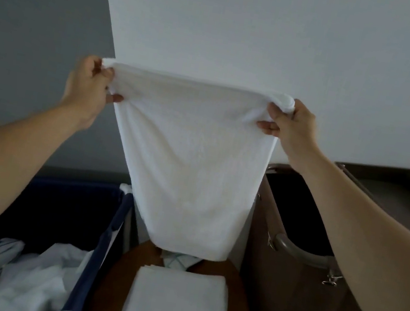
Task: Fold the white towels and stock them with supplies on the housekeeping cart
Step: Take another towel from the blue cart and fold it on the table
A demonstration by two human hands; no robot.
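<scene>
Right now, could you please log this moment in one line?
left hand: grips towel corner | right hand: grips other corner | towel: hangs above folded stack

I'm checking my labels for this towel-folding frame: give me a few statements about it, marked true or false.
1. The left hand and right hand each grip a top corner of the hanging towel. True.
2. The hanging towel rests flat on the wooden top. False: it hangs in the air above it.
3. A folded towel lies on the wooden top. True.
4. The navy hamper is bare inside. False: crumpled linen lies in it.
</scene>
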